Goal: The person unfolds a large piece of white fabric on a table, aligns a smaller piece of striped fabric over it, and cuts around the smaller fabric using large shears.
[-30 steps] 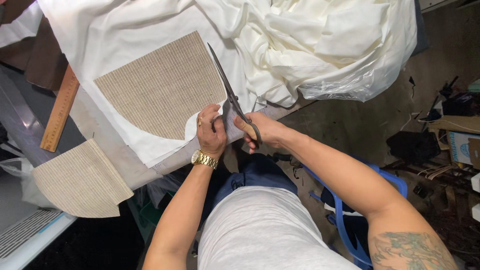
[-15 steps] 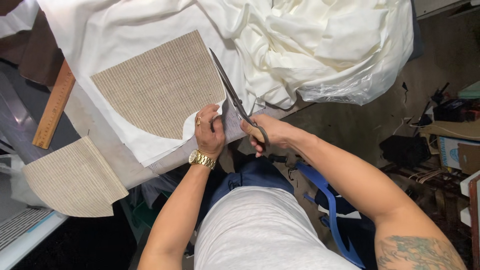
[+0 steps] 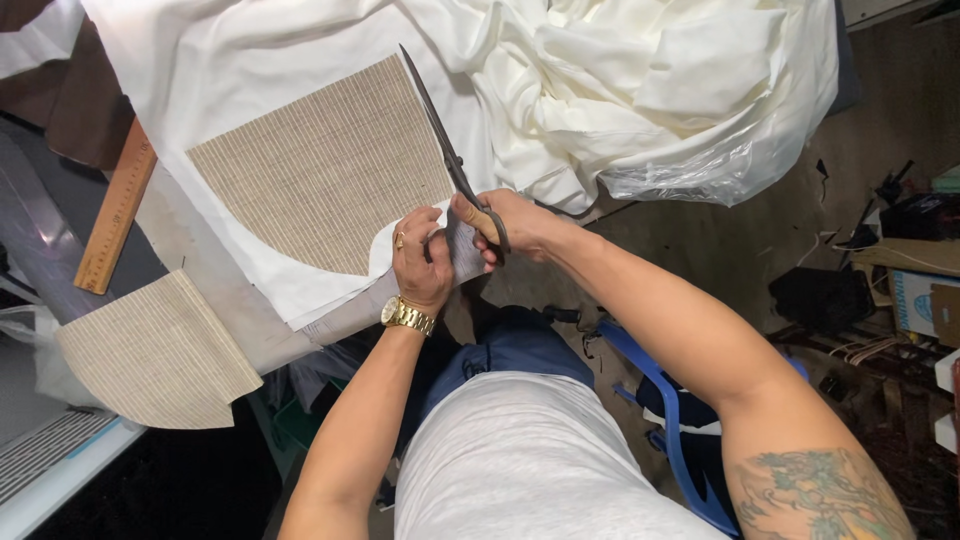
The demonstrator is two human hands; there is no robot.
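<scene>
My right hand [image 3: 512, 222] grips the handles of long dark scissors [image 3: 440, 140], whose blades lie along the right edge of a beige woven panel [image 3: 325, 170] resting on white cloth [image 3: 260, 70]. My left hand [image 3: 420, 262], with a gold ring and a gold wristwatch, pinches the near edge of the white cloth just left of the scissor handles. The blades look closed and point away from me.
A wooden ruler [image 3: 117, 212] lies at the table's left. A second beige woven piece [image 3: 150, 350] sits near the front left edge. Bunched white fabric and clear plastic [image 3: 680, 90] fill the far right. A blue chair [image 3: 670, 420] and floor clutter [image 3: 880, 270] are to my right.
The scissors have shifted slightly forward along the panel's right edge. Both hands remain together at the near edge of the cloth.
</scene>
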